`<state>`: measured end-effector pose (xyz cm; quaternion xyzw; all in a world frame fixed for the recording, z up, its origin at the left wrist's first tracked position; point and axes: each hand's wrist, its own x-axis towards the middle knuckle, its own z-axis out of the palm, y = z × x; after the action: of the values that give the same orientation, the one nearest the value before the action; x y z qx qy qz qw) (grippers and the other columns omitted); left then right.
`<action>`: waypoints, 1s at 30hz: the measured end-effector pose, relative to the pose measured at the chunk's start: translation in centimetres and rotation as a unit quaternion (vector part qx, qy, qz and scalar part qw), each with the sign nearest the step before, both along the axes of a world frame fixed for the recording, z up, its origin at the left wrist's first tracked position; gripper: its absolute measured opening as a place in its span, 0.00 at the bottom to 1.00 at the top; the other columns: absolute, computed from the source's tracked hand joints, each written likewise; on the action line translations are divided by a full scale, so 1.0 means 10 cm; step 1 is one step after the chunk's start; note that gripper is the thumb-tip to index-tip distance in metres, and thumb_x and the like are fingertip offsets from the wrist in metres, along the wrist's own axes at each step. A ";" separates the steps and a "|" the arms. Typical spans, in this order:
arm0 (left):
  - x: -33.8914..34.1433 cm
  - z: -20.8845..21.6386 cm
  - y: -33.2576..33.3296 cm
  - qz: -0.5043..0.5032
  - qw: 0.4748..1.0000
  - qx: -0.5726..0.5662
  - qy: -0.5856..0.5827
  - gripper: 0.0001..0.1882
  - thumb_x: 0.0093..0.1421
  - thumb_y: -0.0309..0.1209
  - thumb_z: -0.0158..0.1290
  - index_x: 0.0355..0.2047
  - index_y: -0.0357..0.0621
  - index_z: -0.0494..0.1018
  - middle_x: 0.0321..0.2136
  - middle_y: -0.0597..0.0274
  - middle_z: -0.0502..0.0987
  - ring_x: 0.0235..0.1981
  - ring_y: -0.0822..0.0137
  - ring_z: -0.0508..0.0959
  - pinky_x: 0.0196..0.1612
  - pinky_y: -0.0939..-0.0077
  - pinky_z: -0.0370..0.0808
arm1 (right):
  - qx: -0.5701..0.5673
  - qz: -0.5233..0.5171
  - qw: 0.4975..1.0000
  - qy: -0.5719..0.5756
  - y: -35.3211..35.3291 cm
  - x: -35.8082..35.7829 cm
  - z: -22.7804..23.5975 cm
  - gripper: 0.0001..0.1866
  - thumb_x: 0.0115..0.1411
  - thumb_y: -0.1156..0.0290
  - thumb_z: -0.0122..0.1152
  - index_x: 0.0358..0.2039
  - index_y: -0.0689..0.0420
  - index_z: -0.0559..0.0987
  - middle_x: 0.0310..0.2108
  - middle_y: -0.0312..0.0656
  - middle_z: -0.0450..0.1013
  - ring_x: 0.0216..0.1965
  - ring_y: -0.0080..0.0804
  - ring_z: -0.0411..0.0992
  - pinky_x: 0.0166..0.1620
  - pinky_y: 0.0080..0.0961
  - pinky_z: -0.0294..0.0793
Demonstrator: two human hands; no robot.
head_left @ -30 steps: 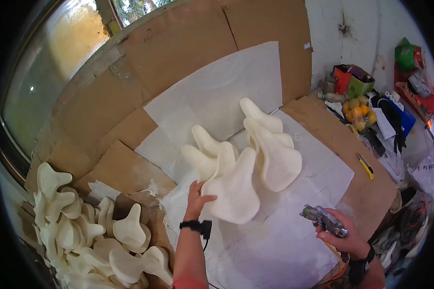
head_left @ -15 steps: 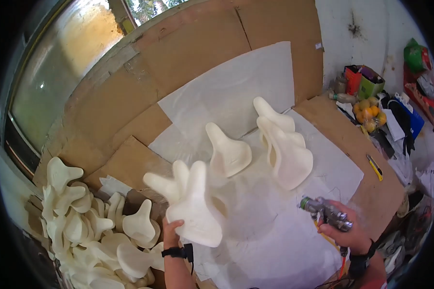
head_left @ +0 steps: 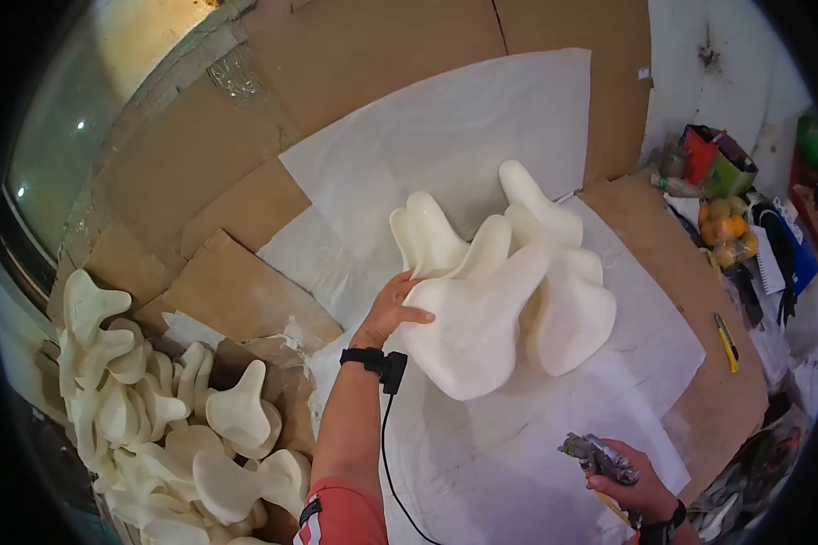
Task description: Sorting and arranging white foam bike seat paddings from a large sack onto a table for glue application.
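My left hand [head_left: 394, 311] is closed on the edge of a cream foam bicycle saddle [head_left: 468, 345], its thumb on the upper surface. The saddle's narrow nose points up and right, and more saddle shapes, including one foam saddle [head_left: 434, 238], crowd close behind it. Whether the hand also grips one of those is hidden. To the right stand another saddle [head_left: 574, 318] and a further saddle [head_left: 541, 204], close together on the white paper sheet [head_left: 554, 409]. Low on the right, my right hand [head_left: 634, 490] is wrapped round a small metal spray gun [head_left: 602, 457], nozzle toward the left.
Many cream saddles are heaped in a pile [head_left: 145, 445] at the lower left. Brown cardboard [head_left: 364, 82] lines the back. A yellow box cutter [head_left: 726, 343] lies on the right-hand board, near a bag of orange fruit [head_left: 725, 227] and a notepad [head_left: 769, 261]. A black cable [head_left: 386, 454] hangs from my left wrist.
My left hand has carried the foam saddles rightward and up, beside the ones standing on the paper. My right hand has lowered the spray gun slightly. The view has shifted too.
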<state>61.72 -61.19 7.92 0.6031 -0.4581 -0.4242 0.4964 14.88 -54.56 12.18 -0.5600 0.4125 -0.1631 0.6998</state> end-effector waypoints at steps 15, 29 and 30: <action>-0.02 -0.35 0.17 0.064 0.916 -0.106 -0.382 0.35 0.28 0.42 0.69 0.42 0.48 0.79 0.50 0.58 0.69 0.56 0.53 0.64 0.60 0.65 0.58 | -0.076 0.074 0.993 0.059 0.38 0.21 -0.11 0.25 0.53 0.70 0.67 0.51 0.61 0.70 0.33 0.34 0.73 0.35 0.18 0.70 0.41 0.18 0.71; 0.27 -0.14 -0.12 -0.078 0.928 0.040 -0.362 0.43 0.30 0.50 0.68 0.51 0.54 0.73 0.65 0.49 0.49 0.67 0.42 0.43 0.65 0.46 0.43 | -0.022 0.126 0.980 0.151 0.28 0.56 -0.71 0.27 0.53 0.68 0.68 0.51 0.61 0.70 0.32 0.33 0.72 0.35 0.18 0.70 0.41 0.19 0.71; 0.30 -0.21 -0.13 -0.077 0.929 0.041 -0.359 0.43 0.30 0.50 0.68 0.51 0.54 0.73 0.65 0.49 0.49 0.67 0.42 0.43 0.65 0.46 0.43 | -0.002 0.110 0.984 0.141 0.27 0.58 -0.71 0.27 0.54 0.68 0.68 0.52 0.61 0.69 0.32 0.33 0.72 0.35 0.18 0.70 0.41 0.19 0.71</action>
<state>64.76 -62.46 5.85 0.6977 -0.6333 -0.2345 0.2390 20.64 -51.81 5.07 -0.6207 0.4429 -0.0052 0.6469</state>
